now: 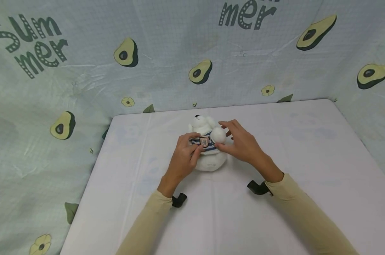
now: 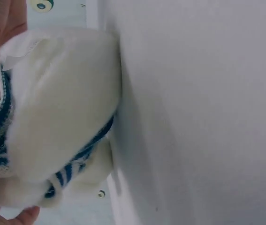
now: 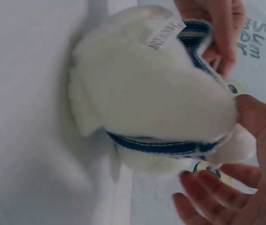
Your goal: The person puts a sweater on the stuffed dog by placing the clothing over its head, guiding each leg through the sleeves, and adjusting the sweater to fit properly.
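Note:
A white plush toy [image 1: 210, 162] with a black nose stands on the table. It wears a blue-and-white striped knit sweater [image 1: 208, 144] with a shield-shaped badge [image 1: 204, 141] on the front. My left hand [image 1: 183, 154] pinches the sweater beside the badge. On the other side, my right hand [image 1: 242, 144] is round the toy's white raised paw [image 1: 218, 135], fingers spread apart. The right wrist view shows the right thumb [image 3: 254, 112] against the toy and the other fingers [image 3: 212, 192] below it, clear of the body. A printed white tag [image 3: 166, 36] sticks out near the sweater's edge.
A pale sheet covers the table [image 1: 307, 148]. Behind it hangs a curtain [image 1: 166, 42] printed with avocados and lettering. Black curved pieces [image 1: 257, 187] show beside both wrists, next to beige sleeves [image 1: 302, 209].

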### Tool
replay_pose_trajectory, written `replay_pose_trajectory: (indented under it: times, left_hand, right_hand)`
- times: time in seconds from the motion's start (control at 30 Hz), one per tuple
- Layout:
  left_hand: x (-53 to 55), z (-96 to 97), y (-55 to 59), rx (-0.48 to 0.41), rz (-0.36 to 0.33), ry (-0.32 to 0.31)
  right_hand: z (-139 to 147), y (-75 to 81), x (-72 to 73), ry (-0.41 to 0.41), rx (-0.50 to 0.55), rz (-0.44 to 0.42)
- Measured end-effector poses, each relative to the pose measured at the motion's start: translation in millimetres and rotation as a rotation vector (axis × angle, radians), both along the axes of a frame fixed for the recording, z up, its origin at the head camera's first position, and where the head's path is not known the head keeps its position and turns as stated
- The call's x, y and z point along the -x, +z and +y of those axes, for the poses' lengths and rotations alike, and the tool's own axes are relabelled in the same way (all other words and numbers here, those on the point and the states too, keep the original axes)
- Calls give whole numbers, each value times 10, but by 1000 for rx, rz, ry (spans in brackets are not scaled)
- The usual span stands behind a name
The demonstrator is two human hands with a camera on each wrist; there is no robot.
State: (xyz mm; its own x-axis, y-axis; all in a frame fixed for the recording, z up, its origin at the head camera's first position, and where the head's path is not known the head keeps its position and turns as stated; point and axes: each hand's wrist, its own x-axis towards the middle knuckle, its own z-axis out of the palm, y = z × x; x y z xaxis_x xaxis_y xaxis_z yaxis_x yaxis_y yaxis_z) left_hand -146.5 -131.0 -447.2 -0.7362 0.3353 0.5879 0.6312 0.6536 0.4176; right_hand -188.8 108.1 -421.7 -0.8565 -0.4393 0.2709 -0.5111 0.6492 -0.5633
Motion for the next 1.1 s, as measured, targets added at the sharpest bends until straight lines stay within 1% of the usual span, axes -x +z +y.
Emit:
replay_pose_trajectory:
  times: [0.1, 0.13, 0.2, 0.3, 0.37, 0.4, 0.47, 0.5, 0.53, 0.63, 0.7, 0.73, 0.8, 0.83, 0.9, 1.0, 1.1]
  left_hand:
    - [-20, 11, -60, -62, -81, 44]
    - [-24, 16, -78, -75, -99, 55]
    - [-36, 30, -106, -85, -119, 55]
    - [-52, 50, -127, -103, -123, 27]
    - [-59, 55, -119, -164, -151, 8]
    - [-61, 54, -108, -205, -176, 9]
    - [-61, 46, -74, -327, -270, 28]
    - [-73, 50, -13, -399, -337, 45]
    - [-65, 45, 6, -467, -390, 67]
    - [-26, 39, 58, -613, -570, 168]
    - [6, 40, 79, -650, -675, 222]
    - [37, 33, 44, -654, -710, 243]
    - [62, 44, 45, -663, -786, 272]
    - [71, 52, 42, -664, -806, 277]
    - [87, 71, 27, -672, -825, 281]
    - [90, 107, -4, -677, -819, 268]
    - [74, 132, -13, -674, -812, 246]
  right_hand:
    - [23, 12, 11, 16, 33, -153]
    - [32, 25, 15, 29, 52, -193]
    - [52, 27, 29, 58, 84, -256]
    - [88, 22, 43, 88, 108, -309]
    - [109, 12, 55, 86, 105, -335]
    - [116, 12, 58, 85, 107, -352]
    - [120, 24, 56, 80, 104, -395]
    - [117, 26, 57, 79, 105, -419]
    - [111, 31, 51, 77, 109, -442]
    - [88, 39, 47, 68, 112, -507]
    - [72, 35, 64, 54, 125, -553]
    - [65, 35, 73, 43, 130, -573]
    - [58, 38, 97, 25, 143, -612]
    - [52, 39, 109, 15, 158, -629]
    - [40, 41, 125, -2, 175, -644]
    - [11, 45, 139, -37, 185, -646]
    - [-25, 45, 148, -89, 156, -630]
